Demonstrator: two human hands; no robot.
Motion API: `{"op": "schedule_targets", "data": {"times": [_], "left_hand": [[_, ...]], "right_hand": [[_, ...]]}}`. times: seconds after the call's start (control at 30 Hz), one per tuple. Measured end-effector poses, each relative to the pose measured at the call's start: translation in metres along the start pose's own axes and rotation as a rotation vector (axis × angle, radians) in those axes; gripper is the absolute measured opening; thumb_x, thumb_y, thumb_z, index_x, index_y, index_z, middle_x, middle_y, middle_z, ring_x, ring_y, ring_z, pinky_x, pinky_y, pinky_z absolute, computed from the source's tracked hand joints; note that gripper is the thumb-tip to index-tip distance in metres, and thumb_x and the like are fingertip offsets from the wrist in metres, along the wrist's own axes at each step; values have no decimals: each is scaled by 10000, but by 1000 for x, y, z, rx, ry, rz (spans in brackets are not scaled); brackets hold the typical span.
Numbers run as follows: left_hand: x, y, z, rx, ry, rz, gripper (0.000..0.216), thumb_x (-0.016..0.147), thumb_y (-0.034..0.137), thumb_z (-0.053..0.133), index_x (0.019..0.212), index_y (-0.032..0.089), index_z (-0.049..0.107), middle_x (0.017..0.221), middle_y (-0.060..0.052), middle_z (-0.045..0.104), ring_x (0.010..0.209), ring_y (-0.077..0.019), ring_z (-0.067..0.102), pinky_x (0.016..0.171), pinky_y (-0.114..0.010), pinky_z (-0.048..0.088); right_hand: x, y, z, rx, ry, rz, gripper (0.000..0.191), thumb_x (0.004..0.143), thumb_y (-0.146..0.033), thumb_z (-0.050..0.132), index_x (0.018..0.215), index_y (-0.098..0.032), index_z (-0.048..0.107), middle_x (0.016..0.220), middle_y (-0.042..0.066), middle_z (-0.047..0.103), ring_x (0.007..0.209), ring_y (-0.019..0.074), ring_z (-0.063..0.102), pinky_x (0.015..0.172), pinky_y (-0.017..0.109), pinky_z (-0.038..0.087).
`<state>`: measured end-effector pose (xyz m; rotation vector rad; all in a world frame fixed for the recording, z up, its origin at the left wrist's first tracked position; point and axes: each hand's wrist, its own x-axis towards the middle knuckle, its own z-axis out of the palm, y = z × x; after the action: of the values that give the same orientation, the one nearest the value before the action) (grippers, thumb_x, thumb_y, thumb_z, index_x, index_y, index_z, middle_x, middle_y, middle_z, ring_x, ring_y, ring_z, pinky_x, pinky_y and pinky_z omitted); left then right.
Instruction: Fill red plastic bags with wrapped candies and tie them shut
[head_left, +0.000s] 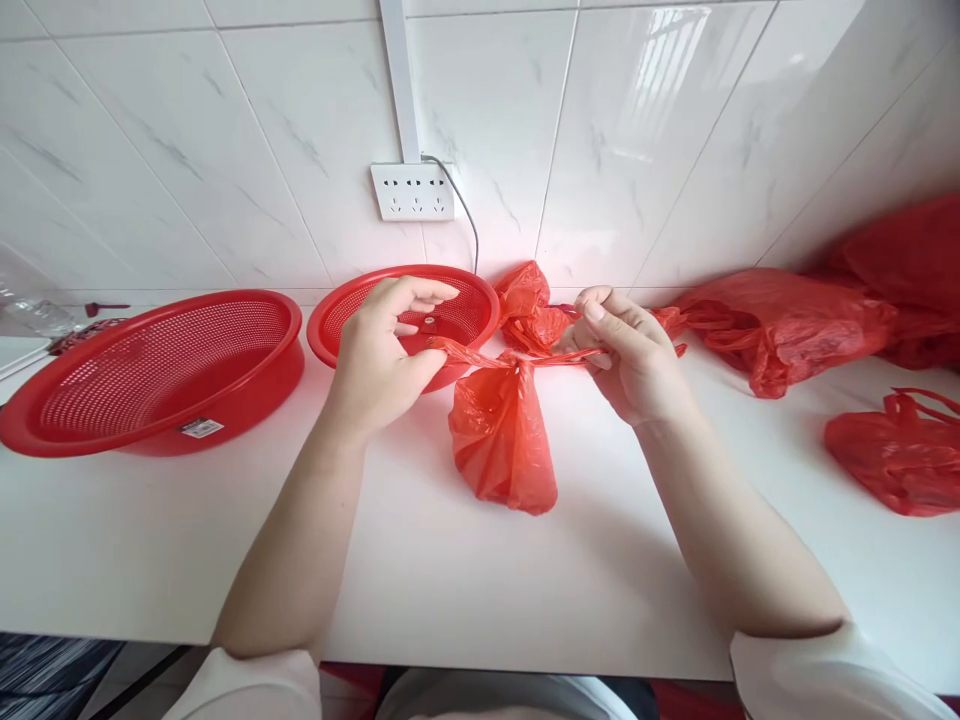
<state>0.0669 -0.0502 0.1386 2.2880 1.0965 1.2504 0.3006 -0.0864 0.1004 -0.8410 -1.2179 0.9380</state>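
Observation:
A small red plastic bag (501, 435) hangs between my hands just above the white counter (465, 570). My left hand (382, 355) pinches one handle of the bag, pulled out to the left. My right hand (626, 350) pinches the other handle, pulled to the right. The two handles meet in a knot above the bag's bulging body. Whatever is inside the bag is hidden.
Two red perforated baskets stand at the back left, a large one (154, 375) and a smaller one (405, 315) behind my left hand. More red bags lie behind the knot (529, 305), at right (780, 330) and far right (896, 455). A wall socket (412, 192) with a cord sits on the tiled wall.

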Motion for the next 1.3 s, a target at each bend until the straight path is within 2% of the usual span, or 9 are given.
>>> {"op": "schedule_targets", "data": {"times": [0.13,0.27,0.47,0.6,0.73,0.83,0.97,1.13,1.3], "left_hand": [[5,-18,-22,113,-173,-79,532,693,107,555,1196,278,594,1291,-1,602,1215,-224,546,971,-350,502],[9,-44,-39,227,-354,-303,639,705,194,598,1324,329,511,1401,-1,522,1303,-255,479,1037,-396,454],[12,-55,-33,349,-551,-377,710,735,380,649,1409,318,436,1491,-21,436,1349,-278,432,1045,-390,438],[10,-46,-34,341,-698,-335,778,720,589,657,1427,375,413,1537,9,372,1398,-292,362,1076,-395,399],[9,-38,-32,297,-712,-292,604,790,558,587,1367,421,472,1487,53,445,1348,-254,438,1019,-353,444],[11,-37,-22,340,-615,-203,299,825,389,529,1093,336,651,1234,32,656,1175,-239,583,902,-323,496],[17,-39,-12,377,-453,-44,147,798,286,505,714,236,615,1026,16,718,1051,-232,631,863,-302,481],[20,-48,-16,384,-405,-113,200,813,286,518,822,280,717,1056,67,715,1017,-219,624,891,-320,455],[22,-64,-16,488,-354,-188,280,852,402,525,1039,337,723,1069,66,704,895,-259,627,816,-407,458]], "right_hand": [[7,-5,-27,-288,70,-80,403,889,-618,490,925,-239,623,512,-40,422,484,135,457,513,278,387],[14,-8,-67,-612,259,-20,592,924,-671,326,934,-196,679,489,-19,429,444,125,408,484,280,325],[19,-1,-86,-1078,229,120,518,865,-648,477,939,-188,702,594,31,558,572,182,534,578,321,413],[13,-2,-71,-1245,-19,157,473,843,-631,506,1041,-238,677,1058,105,677,966,294,624,758,391,495],[0,5,-37,-1264,-434,182,659,770,-680,567,1313,-309,526,1458,68,435,1239,331,492,877,402,482],[-7,19,-10,-1209,-662,314,727,725,-588,667,1367,-330,445,1347,78,523,1092,287,585,730,328,492],[-3,30,-7,-1235,-783,361,373,798,-242,574,1169,-289,574,954,38,640,774,204,610,572,269,409],[7,4,-73,-1275,-545,331,190,718,-75,489,748,-220,608,756,7,610,666,164,515,572,274,344],[-8,-22,-180,-1263,-77,326,315,633,-14,457,734,-237,655,756,39,633,620,167,475,582,315,331]]}}
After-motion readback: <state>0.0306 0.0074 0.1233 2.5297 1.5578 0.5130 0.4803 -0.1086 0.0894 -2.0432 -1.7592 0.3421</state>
